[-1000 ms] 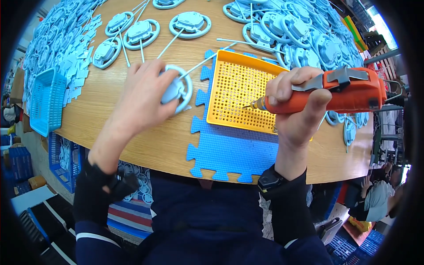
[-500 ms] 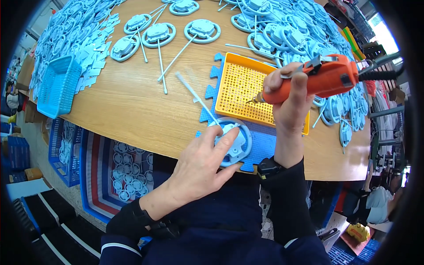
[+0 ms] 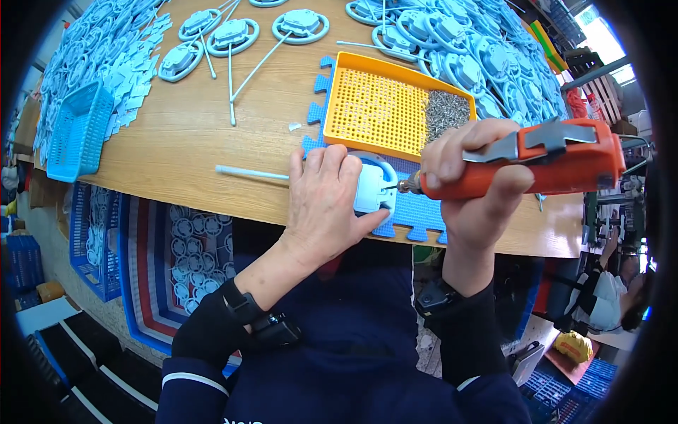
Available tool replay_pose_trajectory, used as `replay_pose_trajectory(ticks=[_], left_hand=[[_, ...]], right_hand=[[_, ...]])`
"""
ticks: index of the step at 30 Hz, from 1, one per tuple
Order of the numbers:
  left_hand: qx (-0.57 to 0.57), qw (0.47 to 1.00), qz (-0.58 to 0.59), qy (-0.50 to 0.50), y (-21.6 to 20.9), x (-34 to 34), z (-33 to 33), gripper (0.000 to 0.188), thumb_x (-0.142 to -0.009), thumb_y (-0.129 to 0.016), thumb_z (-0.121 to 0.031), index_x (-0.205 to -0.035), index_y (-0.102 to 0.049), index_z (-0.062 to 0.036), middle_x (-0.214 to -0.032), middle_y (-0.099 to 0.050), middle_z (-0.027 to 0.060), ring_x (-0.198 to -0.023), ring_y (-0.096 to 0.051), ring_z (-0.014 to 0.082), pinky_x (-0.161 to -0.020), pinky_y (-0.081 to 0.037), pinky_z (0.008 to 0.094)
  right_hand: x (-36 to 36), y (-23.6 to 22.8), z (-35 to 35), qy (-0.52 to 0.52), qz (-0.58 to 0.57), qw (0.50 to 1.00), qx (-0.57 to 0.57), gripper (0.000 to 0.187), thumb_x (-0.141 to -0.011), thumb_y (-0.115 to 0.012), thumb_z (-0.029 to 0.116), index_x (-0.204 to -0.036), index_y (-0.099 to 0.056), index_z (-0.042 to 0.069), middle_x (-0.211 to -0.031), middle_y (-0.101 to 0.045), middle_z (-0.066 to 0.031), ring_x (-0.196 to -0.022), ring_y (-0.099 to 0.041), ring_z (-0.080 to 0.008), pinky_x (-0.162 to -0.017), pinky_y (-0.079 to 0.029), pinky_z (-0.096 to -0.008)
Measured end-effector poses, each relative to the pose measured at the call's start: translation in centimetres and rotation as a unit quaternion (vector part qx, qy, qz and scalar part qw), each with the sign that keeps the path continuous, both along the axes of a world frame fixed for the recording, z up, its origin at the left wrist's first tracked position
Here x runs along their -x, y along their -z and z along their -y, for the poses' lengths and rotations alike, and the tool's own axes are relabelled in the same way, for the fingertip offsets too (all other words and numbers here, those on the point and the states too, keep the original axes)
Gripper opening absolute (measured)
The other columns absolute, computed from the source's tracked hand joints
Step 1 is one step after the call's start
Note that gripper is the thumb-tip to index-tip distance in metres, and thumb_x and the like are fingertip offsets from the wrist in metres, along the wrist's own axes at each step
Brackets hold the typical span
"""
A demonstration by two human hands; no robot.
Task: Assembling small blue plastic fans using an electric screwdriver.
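A light-blue round plastic part (image 3: 369, 189), a ring around a box-like hub with a long stick, lies on the blue foam mat (image 3: 420, 210). My left hand (image 3: 319, 201) grips its left side, thumb at the near edge, fingers over the far side; the stick (image 3: 251, 172) points left. My right hand (image 3: 470, 180) is wrapped round an orange electric screwdriver (image 3: 565, 169), held nearly level. Its bit reaches the hub's right side; whether it sits on a screw I cannot tell. Just beyond stands a yellow perforated tray (image 3: 371, 106) with small metal screws (image 3: 447, 112) heaped at its right end.
Piles of similar light-blue parts (image 3: 452, 42) cover the far right and far left of the wooden table (image 3: 183, 141). Several single ones (image 3: 232, 35) lie at the back. A light-blue basket (image 3: 74, 141) stands at the left edge. Below the table, a lined blue crate (image 3: 131, 283) holds more parts.
The screwdriver has come down from above the tray to the part. The part has turned so its stick points left, and my left hand has shifted onto its left side.
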State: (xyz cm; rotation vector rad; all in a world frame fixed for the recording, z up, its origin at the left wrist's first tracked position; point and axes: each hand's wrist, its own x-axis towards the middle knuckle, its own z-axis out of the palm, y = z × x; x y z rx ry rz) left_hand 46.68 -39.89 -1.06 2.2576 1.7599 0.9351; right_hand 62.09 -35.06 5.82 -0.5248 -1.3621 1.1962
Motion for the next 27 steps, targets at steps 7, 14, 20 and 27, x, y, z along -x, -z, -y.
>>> replay_pose_trajectory(ticks=[7, 14, 20, 27], left_hand=[[0.024, 1.0, 0.0, -0.002, -0.3, -0.1, 0.1, 0.063, -0.058, -0.083, -0.039, -0.099, -0.05, -0.0037, -0.101, -0.048, 0.0128, -0.098, -0.047, 0.0309, -0.09, -0.035, 0.0439], [0.069, 0.998, 0.011, 0.002, -0.6, -0.4, 0.2, 0.065, -0.055, -0.085, -0.036, -0.099, -0.05, -0.0036, -0.104, -0.048, 0.0126, -0.099, -0.047, 0.0308, -0.086, -0.038, 0.0423], [0.004, 0.999, 0.044, 0.024, 0.2, 0.0, -0.6, 0.056, -0.058, -0.085, -0.033, -0.096, -0.055, -0.005, -0.102, -0.047, 0.0125, -0.094, -0.047, 0.0286, -0.078, -0.044, 0.0395], [0.04, 0.999, 0.021, 0.029, -1.2, 2.2, 1.6, 0.059, -0.064, -0.079, -0.031, -0.111, -0.057, -0.0055, -0.111, -0.048, 0.017, -0.101, -0.048, 0.0353, -0.083, -0.046, 0.0426]], right_hand=[[0.3, 0.4, 0.5, 0.023, 0.033, 0.999, -0.021, 0.061, -0.082, -0.056, 0.065, -0.095, -0.046, 0.006, -0.066, -0.049, -0.0044, -0.052, -0.048, -0.015, -0.049, -0.042, -0.0287], [0.4, 0.6, 0.7, 0.017, 0.05, 0.999, -0.013, 0.059, -0.083, -0.057, 0.064, -0.093, -0.045, 0.007, -0.064, -0.049, -0.0042, -0.05, -0.048, -0.0145, -0.048, -0.042, -0.0277], [1.3, 0.6, 0.0, 0.011, 0.096, 0.995, -0.033, 0.054, -0.084, -0.063, 0.056, -0.092, -0.045, 0.005, -0.062, -0.048, -0.005, -0.05, -0.047, -0.015, -0.047, -0.04, -0.0281], [1.9, 0.3, 0.3, -0.096, -0.04, 0.992, 0.07, 0.047, -0.084, -0.066, 0.047, -0.092, -0.047, 0.005, -0.063, -0.049, -0.0065, -0.05, -0.048, -0.0156, -0.046, -0.04, -0.0274]])
